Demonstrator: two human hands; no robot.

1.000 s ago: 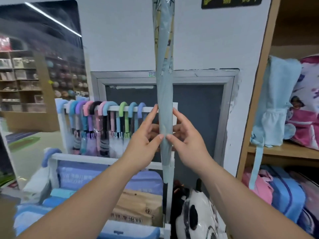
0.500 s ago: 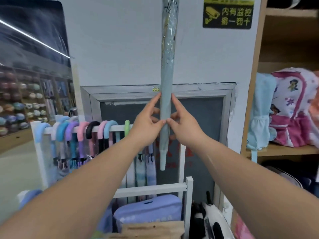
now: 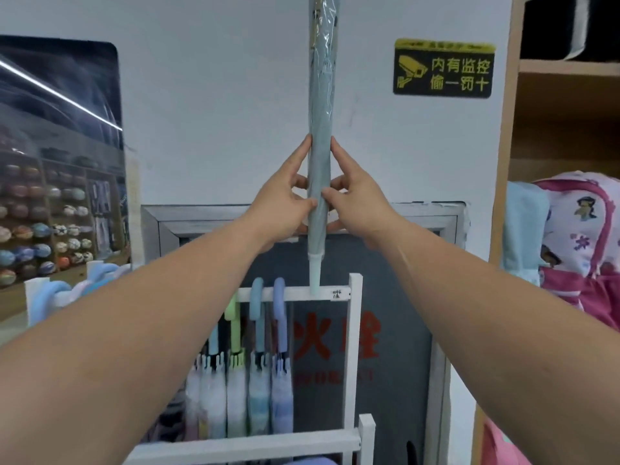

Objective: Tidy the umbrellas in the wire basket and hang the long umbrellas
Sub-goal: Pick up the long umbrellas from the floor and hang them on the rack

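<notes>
A long pale-blue umbrella (image 3: 321,105) in a clear plastic sleeve hangs upright before the white wall, tip down. Its top runs out of the frame. My left hand (image 3: 285,199) and my right hand (image 3: 355,199) pinch its lower shaft from either side, fingers wrapped around it. The pale tip (image 3: 315,276) ends just at the top rail of the white rack (image 3: 355,333). On that rail hang several long umbrellas by curved handles, among them a green one (image 3: 235,327), a light-blue one (image 3: 257,303) and a lilac one (image 3: 280,303).
A grey framed panel (image 3: 446,330) with red characters stands behind the rack. A wooden shelf unit (image 3: 503,162) on the right holds pink and blue backpacks (image 3: 577,243). A black-and-yellow sign (image 3: 443,68) is on the wall. Shop shelves show at left.
Both hands have lifted the umbrella higher, so its tip now sits at the rack's top rail. The view has tilted upward, showing more wall and the sign.
</notes>
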